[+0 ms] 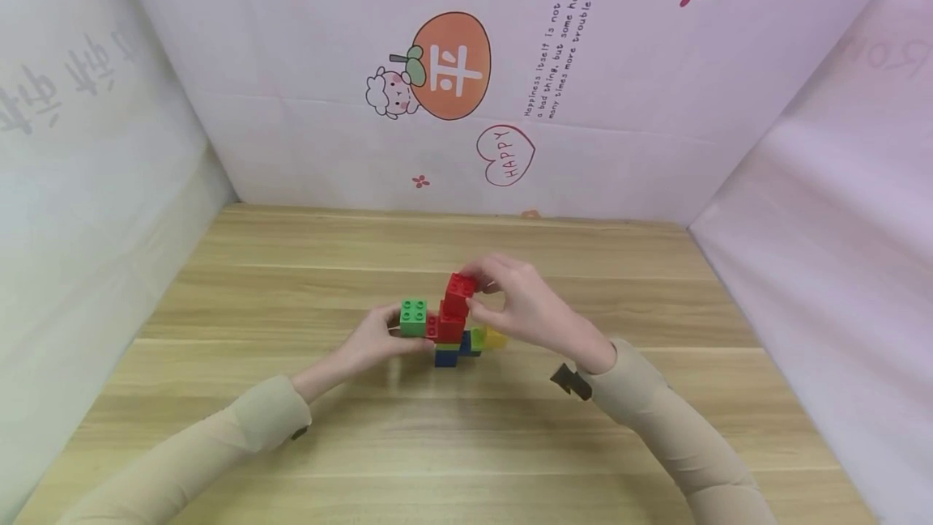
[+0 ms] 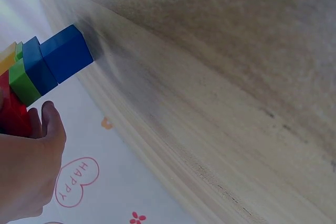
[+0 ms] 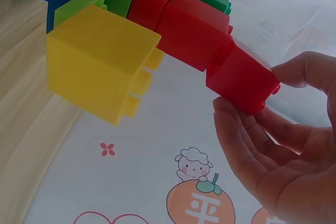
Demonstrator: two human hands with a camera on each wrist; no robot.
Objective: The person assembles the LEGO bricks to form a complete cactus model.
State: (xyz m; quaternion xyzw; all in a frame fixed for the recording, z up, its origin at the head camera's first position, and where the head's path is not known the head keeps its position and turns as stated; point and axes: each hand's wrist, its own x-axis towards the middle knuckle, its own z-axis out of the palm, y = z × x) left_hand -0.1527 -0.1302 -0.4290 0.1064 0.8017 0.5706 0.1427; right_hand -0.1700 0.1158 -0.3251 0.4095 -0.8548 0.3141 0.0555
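Observation:
A built figure of toy building bricks stands between the hands, with a blue brick (image 1: 446, 359) at its foot and lime green and red bricks above. On the left side a green brick (image 1: 413, 314) juts out. My left hand (image 1: 370, 340) grips the red part beside it, thumb in front and fingers behind. At the top, my right hand (image 1: 526, 305) pinches a red brick (image 3: 239, 80) between thumb and fingers. That brick sits at a slight tilt against the red brick (image 3: 191, 32) under it. A yellow brick (image 3: 100, 61) sticks out to the right, partly behind the right hand in the head view.
The wood-grain table (image 1: 291, 460) carries the figure near its middle. White printed sheets (image 1: 306, 104) rise as walls at the back and both sides. A dark piece (image 1: 571, 382) hangs at the right cuff.

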